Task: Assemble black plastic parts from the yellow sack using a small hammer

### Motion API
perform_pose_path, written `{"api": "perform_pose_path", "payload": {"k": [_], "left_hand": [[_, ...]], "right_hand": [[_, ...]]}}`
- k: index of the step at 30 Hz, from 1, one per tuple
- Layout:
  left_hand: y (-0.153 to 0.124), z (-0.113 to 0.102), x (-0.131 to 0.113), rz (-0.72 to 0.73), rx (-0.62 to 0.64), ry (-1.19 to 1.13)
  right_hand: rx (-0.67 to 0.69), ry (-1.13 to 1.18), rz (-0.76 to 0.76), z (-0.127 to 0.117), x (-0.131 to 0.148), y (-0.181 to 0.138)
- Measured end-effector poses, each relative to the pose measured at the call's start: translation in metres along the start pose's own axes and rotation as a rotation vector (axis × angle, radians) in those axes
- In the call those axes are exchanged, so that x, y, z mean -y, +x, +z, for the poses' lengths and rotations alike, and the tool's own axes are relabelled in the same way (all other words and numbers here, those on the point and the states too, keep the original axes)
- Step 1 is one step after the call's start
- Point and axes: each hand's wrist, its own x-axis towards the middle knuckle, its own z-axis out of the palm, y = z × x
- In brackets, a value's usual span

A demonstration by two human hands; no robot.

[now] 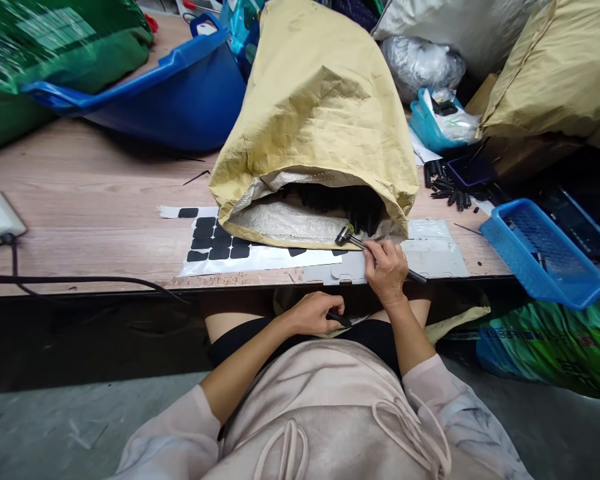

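Observation:
My right hand [386, 272] is closed round a small hammer [344, 236] with a metal head and a dark handle. The hammer's head is at the mouth of a yellow woven sack [320, 120] lying on the table. Inside the sack's opening, many dark pieces [347, 200] show, too shadowed to name. Low over my lap, my left hand [314, 313] has its fingers closed on a small black piece [340, 321], partly hidden by the fingers. A white sheet of black rounded-square stickers [220, 243] lies partly under the sack, beside a flat grey card [433, 250].
A large blue basin [180, 100] and a green bag [10, 80] stand at the left. To the right are a blue basket [555, 260], loose black parts [453, 190] and another yellow sack [560, 73]. A black cable [80, 279] runs along the table's front edge.

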Motion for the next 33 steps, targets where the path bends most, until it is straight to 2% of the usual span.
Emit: {"api": "perform_pose_path", "payload": {"k": [2,4,7,10,11,13,15,17,18,19,20,23,24,25,26,28,33], "left_hand": [[0.017,0.02,0.026,-0.269,0.022,0.022],[0.033,0.034,0.047,-0.397,0.01,0.019],[0.045,0.043,0.059,-0.405,-0.011,0.022],[0.039,0.038,0.049,-0.42,0.03,0.03],[0.034,0.033,0.042,-0.401,0.066,0.032],[0.022,0.015,0.022,-0.261,0.18,0.016],[0.01,-0.013,0.0,-0.012,0.321,-0.064],[0.004,-0.047,-0.018,0.117,0.372,-0.244],[0.004,-0.065,-0.024,0.121,0.318,-0.336],[0.006,-0.082,-0.027,0.096,0.206,-0.401],[0.012,-0.099,-0.028,0.05,0.027,-0.433],[0.038,-0.142,-0.016,-0.197,-0.652,-0.345],[0.048,-0.152,-0.01,-0.306,-0.818,-0.261],[0.058,-0.161,-0.005,-0.416,-0.928,-0.171],[0.066,-0.167,-0.001,-0.513,-0.98,-0.09],[0.079,-0.175,0.004,-0.655,-0.987,0.007],[0.089,-0.18,0.003,-0.793,-0.986,-0.011]], "right_hand": [[-0.001,0.003,-0.002,0.001,0.0,0.0],[0.001,0.003,-0.002,0.001,0.0,0.0],[0.001,-0.004,-0.002,0.001,0.0,0.0],[-0.014,-0.022,-0.012,0.0,0.0,0.0],[-0.022,-0.028,-0.019,0.0,0.0,0.0],[-0.036,-0.035,-0.03,0.0,0.0,0.0],[-0.038,-0.036,-0.031,0.0,0.0,0.0],[-0.028,-0.037,-0.024,0.0,0.001,0.0],[-0.021,-0.037,-0.019,0.0,0.001,0.0],[-0.015,-0.036,-0.014,0.0,0.001,0.0],[-0.009,-0.035,-0.01,0.0,0.001,0.0],[0.0,-0.032,-0.003,0.001,0.001,0.0],[0.003,-0.032,-0.003,0.001,0.001,0.0],[0.005,-0.033,-0.004,0.001,0.001,0.0],[0.004,-0.033,-0.004,0.001,0.001,0.0],[0.0,-0.033,-0.004,0.001,0.001,0.0],[0.013,-0.019,0.005,0.0,0.002,0.0]]}}
